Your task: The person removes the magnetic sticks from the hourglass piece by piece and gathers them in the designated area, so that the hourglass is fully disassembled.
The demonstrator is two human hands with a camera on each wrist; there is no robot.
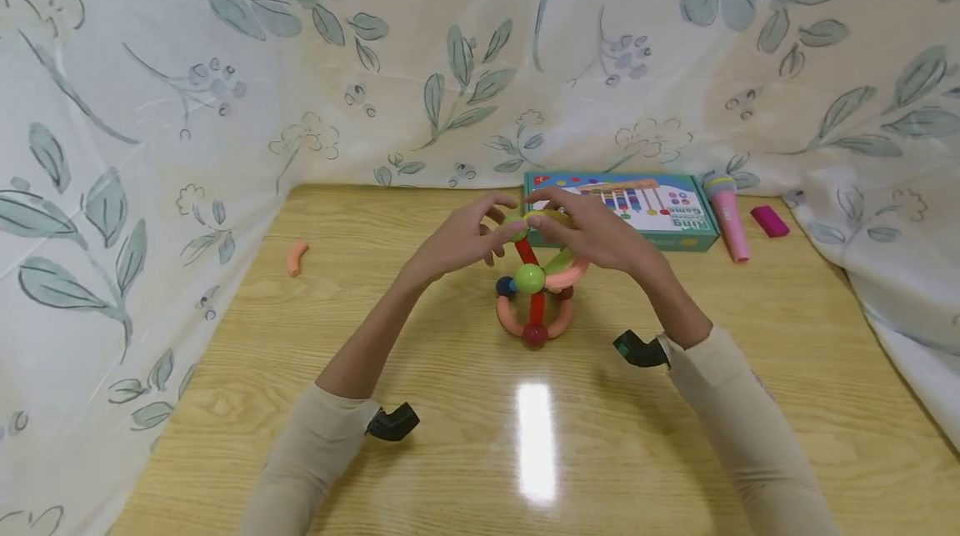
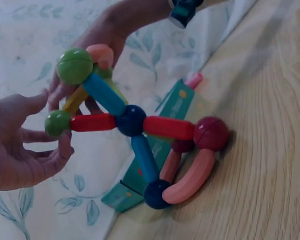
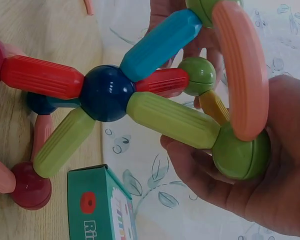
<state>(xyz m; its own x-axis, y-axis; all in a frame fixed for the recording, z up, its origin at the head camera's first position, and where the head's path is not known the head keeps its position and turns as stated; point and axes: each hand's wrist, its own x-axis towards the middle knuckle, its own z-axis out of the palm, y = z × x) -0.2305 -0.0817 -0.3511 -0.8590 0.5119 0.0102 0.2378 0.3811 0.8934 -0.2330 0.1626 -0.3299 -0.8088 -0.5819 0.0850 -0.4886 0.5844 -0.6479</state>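
Note:
A magnetic stick-and-ball toy (image 1: 536, 308) stands on the table between both hands. Red, blue and light green sticks spread from its dark blue centre ball (image 2: 131, 120), and curved pink sticks form its base. My left hand (image 1: 468, 237) holds a green ball (image 2: 57, 123) at the end of an upper red stick. On the other side, my right hand (image 1: 592, 232) curls round another green ball (image 3: 242, 152), where a curved pink stick (image 3: 245, 70) and a light green stick meet. A yellow stick (image 3: 214, 106) runs between these two balls. Some right fingertips are hidden behind the toy.
Behind the toy lies a teal game box (image 1: 675, 223). To its right are a pink toy microphone (image 1: 727, 219) and a magenta block (image 1: 770, 221). One loose curved pink stick (image 1: 297, 257) lies at the table's left. A floral cloth (image 1: 420, 61) hangs along the back.

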